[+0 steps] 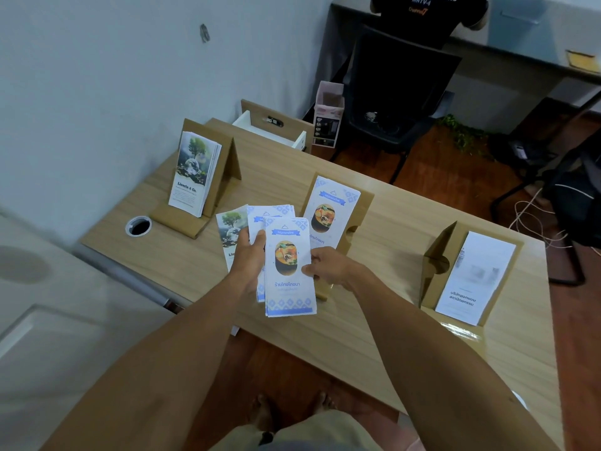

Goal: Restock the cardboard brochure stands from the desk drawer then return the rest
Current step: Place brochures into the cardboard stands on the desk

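My left hand (248, 255) grips a fanned bundle of brochures (289, 268) above the desk; blue-patterned food ones lie on top and a tree-picture one (229, 229) shows at the left. My right hand (328, 265) pinches the right edge of the front food brochure. Three cardboard stands sit on the desk. The left stand (224, 170) holds tree brochures, the middle stand (361, 209) holds a food brochure (331, 209), and the right stand (439, 255) holds a white text brochure (474, 275). At the desk's far corner the white drawer (270, 128) stands open.
The wooden desk (374, 336) has a round cable hole (139, 226) at its left. A seated person and a black chair (400, 89) are behind the desk, beside a small lined bin (328, 115). Cables lie on the floor at the right.
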